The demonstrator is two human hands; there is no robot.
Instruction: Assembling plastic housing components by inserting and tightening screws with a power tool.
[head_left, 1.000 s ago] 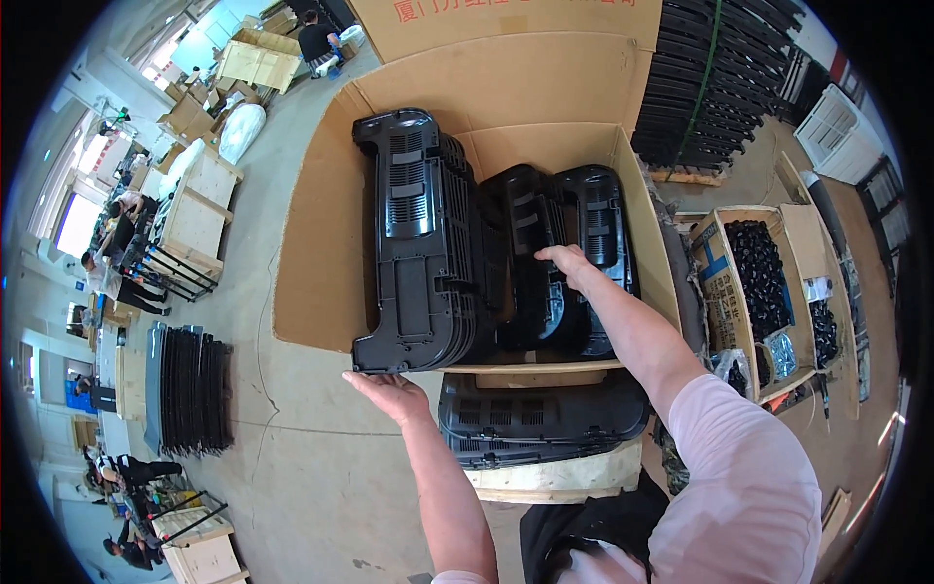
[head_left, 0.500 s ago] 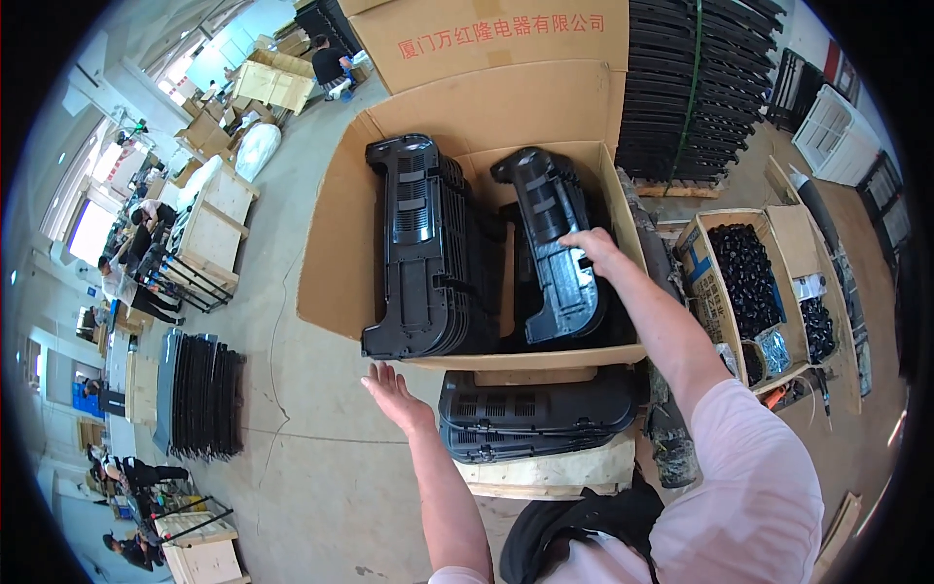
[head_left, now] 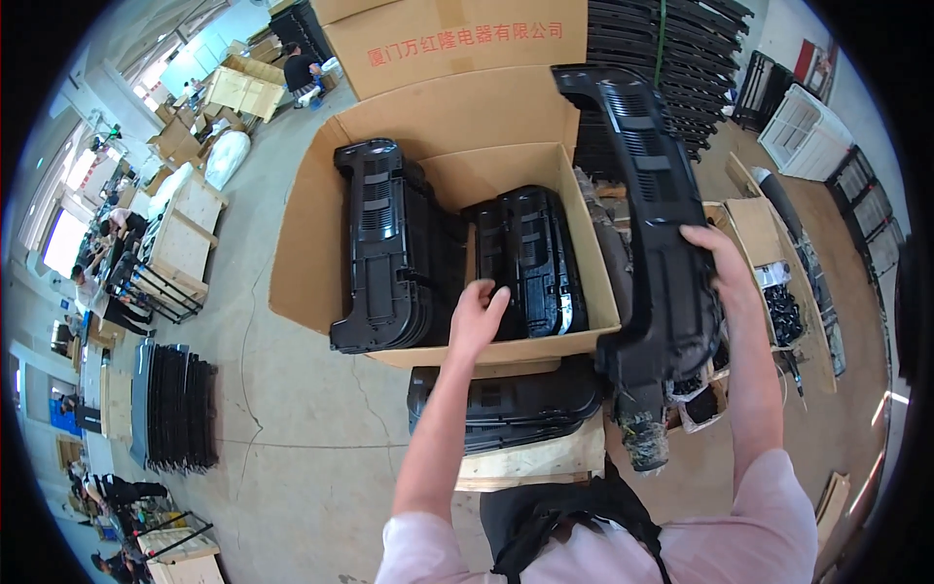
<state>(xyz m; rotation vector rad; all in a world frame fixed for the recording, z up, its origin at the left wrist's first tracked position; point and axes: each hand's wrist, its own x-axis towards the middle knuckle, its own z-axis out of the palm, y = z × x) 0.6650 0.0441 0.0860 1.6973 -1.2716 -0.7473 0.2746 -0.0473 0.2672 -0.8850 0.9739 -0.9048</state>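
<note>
My right hand [head_left: 720, 259] is closed on the edge of a long black plastic housing [head_left: 654, 185]. The piece stands upright in the air beyond the carton's right wall, with vent slots in its upper half. Over the carton's front part hovers my left hand [head_left: 478, 317], thumb and fingers apart, holding nothing. Inside the open cardboard carton [head_left: 304, 243], a nested stack of the same black housings [head_left: 377, 248] fills the left side. Glossy black housings [head_left: 533, 258] lie in the right side, just past my left hand.
More black housings [head_left: 506, 402] lie on a wooden pallet [head_left: 535, 463] below the carton. To the right are a box of small black parts [head_left: 783, 316] and a wrapped roll [head_left: 642, 443]. Tall black stacks [head_left: 715, 58] stand behind; people work at benches far left.
My right hand has lifted a housing out of the carton and carried it right, over the wall. My left hand has moved from outside the front-left corner to over the carton's front.
</note>
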